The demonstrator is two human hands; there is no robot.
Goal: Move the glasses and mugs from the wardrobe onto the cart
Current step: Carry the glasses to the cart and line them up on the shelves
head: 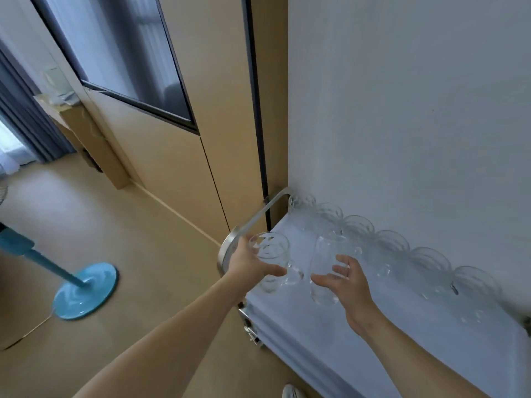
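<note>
The cart (359, 334) stands against the white wall, its top covered with a pale blue cloth. A row of several clear glass mugs (393, 245) lines the cart's wall side. My left hand (250, 262) is shut on a clear glass mug (271, 257) over the cart's left end, near the steel handle (253, 222). My right hand (344, 280) has its fingers spread against a tall clear glass (326, 271) that stands on the cloth; the fingers are not closed around it. The wardrobe (178, 139) is to the left, its doors closed.
A blue fan base (86, 290) and pole stand on the wooden floor at the left. A cardboard box (86, 139) leans beside the wardrobe. Grey curtains (26, 124) hang at the far left. A white shoe tip (291, 392) shows at the bottom edge.
</note>
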